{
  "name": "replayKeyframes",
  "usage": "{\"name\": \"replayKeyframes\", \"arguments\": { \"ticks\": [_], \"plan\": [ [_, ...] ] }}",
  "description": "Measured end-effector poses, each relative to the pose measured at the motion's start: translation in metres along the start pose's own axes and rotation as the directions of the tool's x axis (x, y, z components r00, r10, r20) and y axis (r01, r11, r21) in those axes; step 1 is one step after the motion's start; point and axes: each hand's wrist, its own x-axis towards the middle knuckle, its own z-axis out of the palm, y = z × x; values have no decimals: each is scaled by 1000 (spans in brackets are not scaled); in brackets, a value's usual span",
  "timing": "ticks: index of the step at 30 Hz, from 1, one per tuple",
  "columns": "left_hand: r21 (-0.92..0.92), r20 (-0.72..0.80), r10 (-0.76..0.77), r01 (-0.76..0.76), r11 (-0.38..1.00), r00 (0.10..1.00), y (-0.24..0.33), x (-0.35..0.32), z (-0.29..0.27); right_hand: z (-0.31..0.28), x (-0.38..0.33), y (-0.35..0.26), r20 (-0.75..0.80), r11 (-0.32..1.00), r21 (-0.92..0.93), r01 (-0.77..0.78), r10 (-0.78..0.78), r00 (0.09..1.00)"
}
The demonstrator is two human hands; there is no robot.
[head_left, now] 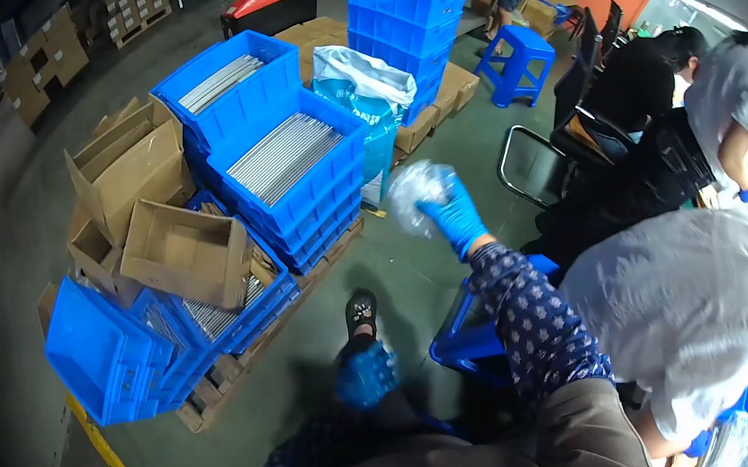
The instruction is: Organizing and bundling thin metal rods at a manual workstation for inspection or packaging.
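Stretched out ahead of me, my right hand (456, 218) in a blue glove is closed on a crumpled clear plastic bag (411, 194). The bag hangs over the floor, near a teal and white sack (368, 102) that stands beside the stacked blue crates. Low in front of my body is my left hand (366, 375), also blue-gloved, just behind my shoe (361, 311). Motion smears its fingers, and I cannot make out anything in it.
Blue crates (296, 143) of thin silvery rods stand on a wooden pallet (214, 396), beside open cardboard boxes (181, 249). A blue stool (469, 336) is by my right arm, another stool (518, 64) farther off. Co-workers (687, 291) bend over a bench at right.
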Motion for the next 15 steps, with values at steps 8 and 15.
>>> {"name": "replayKeyframes", "arguments": {
  "ticks": [8,15],
  "plan": [
    [619,213,0,-135,774,977,0,44,-35,-19,209,99,-248,989,146,23,14,969],
    [-602,8,-187,154,783,982,6,51,-44,30,383,106,-281,679,-614,403,-665,692]
  ]
}}
